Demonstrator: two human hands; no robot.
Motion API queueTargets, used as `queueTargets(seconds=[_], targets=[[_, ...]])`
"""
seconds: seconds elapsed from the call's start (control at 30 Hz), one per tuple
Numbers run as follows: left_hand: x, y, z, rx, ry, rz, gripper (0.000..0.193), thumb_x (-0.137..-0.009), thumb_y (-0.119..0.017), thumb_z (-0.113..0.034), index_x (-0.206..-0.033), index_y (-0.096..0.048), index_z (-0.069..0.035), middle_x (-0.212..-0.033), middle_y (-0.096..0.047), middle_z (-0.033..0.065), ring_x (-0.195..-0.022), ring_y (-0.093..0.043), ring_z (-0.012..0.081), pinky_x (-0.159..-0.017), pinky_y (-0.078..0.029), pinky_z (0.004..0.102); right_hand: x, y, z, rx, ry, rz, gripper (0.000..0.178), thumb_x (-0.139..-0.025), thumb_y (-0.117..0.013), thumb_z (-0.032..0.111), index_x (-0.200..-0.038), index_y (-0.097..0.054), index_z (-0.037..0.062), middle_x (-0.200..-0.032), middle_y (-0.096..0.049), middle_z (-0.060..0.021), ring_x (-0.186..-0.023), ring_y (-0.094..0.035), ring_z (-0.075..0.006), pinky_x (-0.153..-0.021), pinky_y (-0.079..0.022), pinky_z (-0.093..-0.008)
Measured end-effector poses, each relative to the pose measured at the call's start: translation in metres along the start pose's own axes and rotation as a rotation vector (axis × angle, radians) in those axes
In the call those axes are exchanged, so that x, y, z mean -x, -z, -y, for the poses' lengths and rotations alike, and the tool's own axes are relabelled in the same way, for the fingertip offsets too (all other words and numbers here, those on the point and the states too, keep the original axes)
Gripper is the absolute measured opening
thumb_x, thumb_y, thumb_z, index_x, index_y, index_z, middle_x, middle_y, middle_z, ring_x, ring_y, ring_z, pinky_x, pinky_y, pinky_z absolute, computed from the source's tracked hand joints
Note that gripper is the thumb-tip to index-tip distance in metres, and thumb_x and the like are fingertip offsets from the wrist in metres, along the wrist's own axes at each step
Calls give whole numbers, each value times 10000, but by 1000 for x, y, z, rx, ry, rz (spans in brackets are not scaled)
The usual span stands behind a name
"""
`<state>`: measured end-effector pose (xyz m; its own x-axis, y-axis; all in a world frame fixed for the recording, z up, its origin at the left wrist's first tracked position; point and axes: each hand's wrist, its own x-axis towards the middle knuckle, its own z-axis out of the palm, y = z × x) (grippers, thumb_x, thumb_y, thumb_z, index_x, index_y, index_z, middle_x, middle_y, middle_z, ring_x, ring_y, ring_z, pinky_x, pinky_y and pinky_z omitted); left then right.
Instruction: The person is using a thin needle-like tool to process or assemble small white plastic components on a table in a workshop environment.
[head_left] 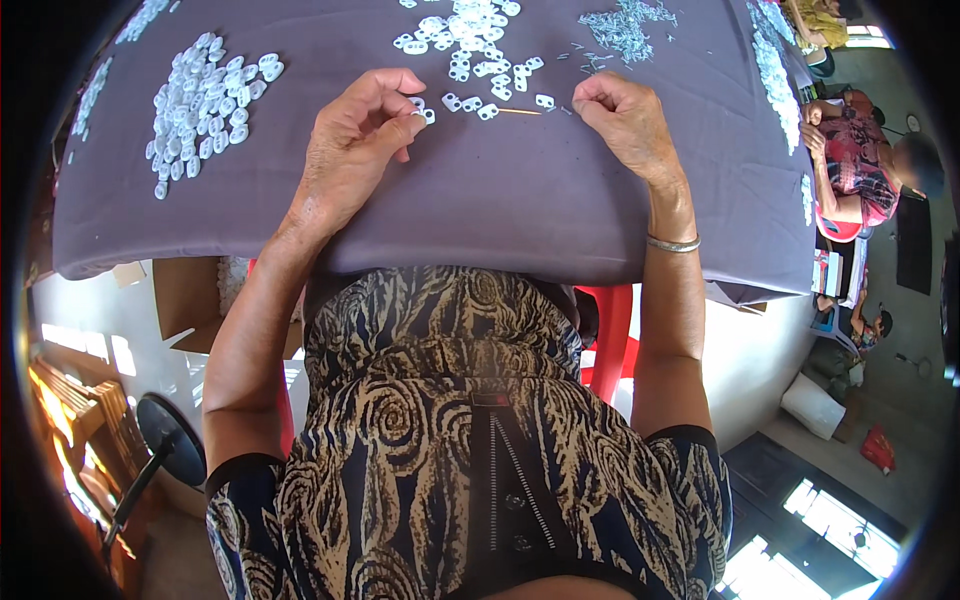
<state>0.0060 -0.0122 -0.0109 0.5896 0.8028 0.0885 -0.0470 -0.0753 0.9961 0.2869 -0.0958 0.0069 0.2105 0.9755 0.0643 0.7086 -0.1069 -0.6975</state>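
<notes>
My left hand (362, 130) pinches a small white plastic piece with dark round holes (426, 114) between thumb and fingertips. To the right of it, loose white two-holed pieces (470, 104) lie in a short row on the cloth. A thin yellowish stick (520, 111) lies beside the row, its left end at one piece. My right hand (622, 115) is closed in a pinch just above the cloth; whatever its fingertips hold is hidden. Close to those fingertips lies a tiny thin metallic bit (566, 111).
A purple-grey cloth (480, 200) covers the table. At left lies a heap of white oval pieces (200, 110); holed pieces (470, 25) are heaped at far centre, thin metallic bits (625, 32) at far right. Another person (850, 160) sits by the right edge.
</notes>
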Motion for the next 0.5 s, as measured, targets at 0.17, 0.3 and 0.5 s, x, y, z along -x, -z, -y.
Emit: queueTargets(seconds=[0.17, 0.3, 0.5], targets=[[0, 1, 1, 4, 2, 1, 220, -860, -587, -1, -1072, -583, -62, -786, -545, -40, -681, -487, 44, -607, -434, 204, 1, -2, 2, 43, 164, -32, 46, -805, -649, 61, -815, -632, 20, -685, -519, 28, -594, -442, -46, -534, -370, -221], [0, 1, 1, -4, 8, 1, 217, -860, -587, -5, -1069, -585, -64, -787, -546, -39, -667, -485, 48, -606, -430, 203, 2, -2, 4, 85, 209, -25, 47, -805, -652, 65, -818, -633, 24, -687, -510, 21, -586, -440, -54, -533, -373, -229], [-1, 1, 2, -1, 9, -1, 211, -859, -591, -11, -1062, -590, -69, -786, -546, -37, -665, -485, 52, -605, -428, 204, 2, -3, 4, 105, 230, -55, 46, -796, -656, 61, -819, -636, 25, -691, -523, 11, -583, -446, -58, -535, -380, -235]])
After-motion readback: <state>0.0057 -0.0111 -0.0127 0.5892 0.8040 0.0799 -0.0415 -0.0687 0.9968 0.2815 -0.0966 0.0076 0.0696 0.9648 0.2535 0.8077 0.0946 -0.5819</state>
